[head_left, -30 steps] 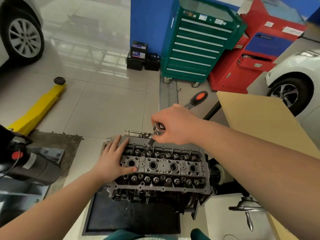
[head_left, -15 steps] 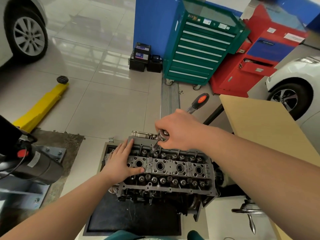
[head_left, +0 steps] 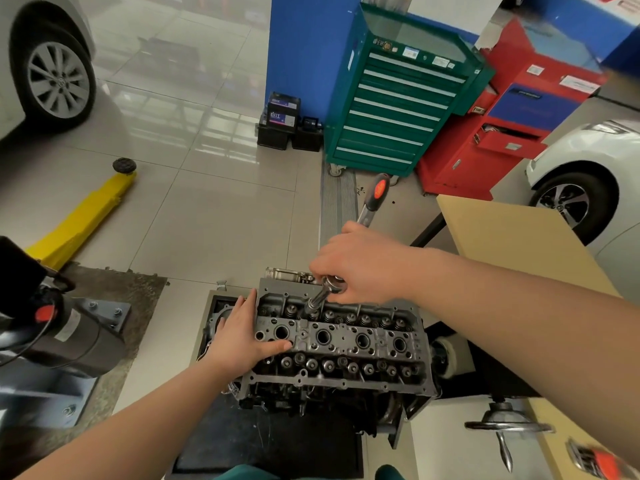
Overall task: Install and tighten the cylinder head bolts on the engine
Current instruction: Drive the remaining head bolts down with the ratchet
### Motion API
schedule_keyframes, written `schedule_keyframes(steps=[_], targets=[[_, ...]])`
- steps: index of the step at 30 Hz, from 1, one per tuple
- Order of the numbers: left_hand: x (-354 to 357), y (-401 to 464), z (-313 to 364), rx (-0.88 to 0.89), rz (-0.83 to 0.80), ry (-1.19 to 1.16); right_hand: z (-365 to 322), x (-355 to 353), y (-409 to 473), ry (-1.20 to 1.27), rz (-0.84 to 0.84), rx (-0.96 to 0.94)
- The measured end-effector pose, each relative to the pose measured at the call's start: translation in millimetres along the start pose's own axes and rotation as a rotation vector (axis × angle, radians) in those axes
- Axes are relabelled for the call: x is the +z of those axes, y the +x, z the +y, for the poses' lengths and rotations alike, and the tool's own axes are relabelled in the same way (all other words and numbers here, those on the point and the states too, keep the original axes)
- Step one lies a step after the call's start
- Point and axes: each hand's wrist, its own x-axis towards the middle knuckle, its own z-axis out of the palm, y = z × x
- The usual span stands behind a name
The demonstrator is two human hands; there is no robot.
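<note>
The right hand [head_left: 360, 268] grips the ratchet [head_left: 372, 202] head while the left hand [head_left: 242, 336] lies flat on the cylinder head [head_left: 346, 341].

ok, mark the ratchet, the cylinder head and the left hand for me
ratchet [head_left: 378, 192]: head view, on the black and orange handle end.
cylinder head [head_left: 343, 339]: head view, on the top face between the middle bores.
left hand [head_left: 239, 332]: head view, on the back of the hand lying flat on the head.
</note>
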Motion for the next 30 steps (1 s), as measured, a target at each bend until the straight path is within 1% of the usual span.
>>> schedule_keyframes(steps=[2, 3, 5, 6, 7, 9, 10, 11, 12, 14, 15, 17, 19, 23, 25, 26, 30], targets=[[-1.1, -1.5, 5.1, 0.007, 0.010, 0.016, -6.7, -1.1, 3.9, 0.003, 0.013, 0.055], [-1.2, -3.8, 8.4, 0.027, 0.044, 0.059, -11.9, 0.0, 6.1, 0.016, 0.027, 0.121], [-3.6, -8.1, 20.8, 0.144, 0.158, 0.094, -22.2, 5.7, 11.4, 0.052, 0.063, 0.323], [-5.8, -10.3, 32.5, 0.222, 0.199, 0.040, -26.8, 9.6, 13.0, 0.081, 0.073, 0.455], [-7.7, -12.4, 48.6, 0.284, 0.204, -0.034, -31.1, 13.5, 13.0, 0.137, 0.086, 0.598], [-6.7, -14.5, 86.4, 0.350, 0.112, -0.199, -38.5, 20.8, 8.1, 0.344, 0.108, 0.840], [-2.7, -15.3, 106.0, 0.353, 0.036, -0.293, -41.3, 23.8, 3.8, 0.461, 0.119, 0.889], [3.2, -15.9, 124.1, 0.346, -0.022, -0.390, -42.6, 24.8, -1.2, 0.555, 0.123, 0.890], [9.0, -16.4, 139.4, 0.326, -0.041, -0.482, -42.7, 23.3, -7.2, 0.627, 0.111, 0.871], [17.4, -14.0, 154.4, 0.282, -0.003, -0.593, -38.7, 14.6, -21.8, 0.739, 0.050, 0.779], [17.5, -13.3, 157.9, 0.271, 0.015, -0.618, -34.3, 10.5, -29.3, 0.755, 0.018, 0.722], [15.9, -9.8, 157.2, 0.247, 0.035, -0.594, -25.3, 6.2, -42.2, 0.652, -0.044, 0.616], [15.2, -6.0, 153.1, 0.237, 0.023, -0.552, -16.8, 5.3, -50.6, 0.446, -0.073, 0.505], [13.5, -5.5, 152.9, 0.260, -0.027, -0.551, -0.1, -1.2, -50.8, 0.105, -0.026, 0.226], [12.9, -8.9, 154.3, 0.269, -0.023, -0.557, 10.5, -6.5, -42.5, 0.072, 0.005, 0.119], [12.7, -10.8, 153.9, 0.259, -0.008, -0.575, 16.4, -10.1, -38.4, 0.096, 0.007, 0.108], [8.3, -17.7, 154.8, 0.166, 0.098, -0.680, 19.0, -11.6, -37.1, 0.175, -0.016, 0.165]])
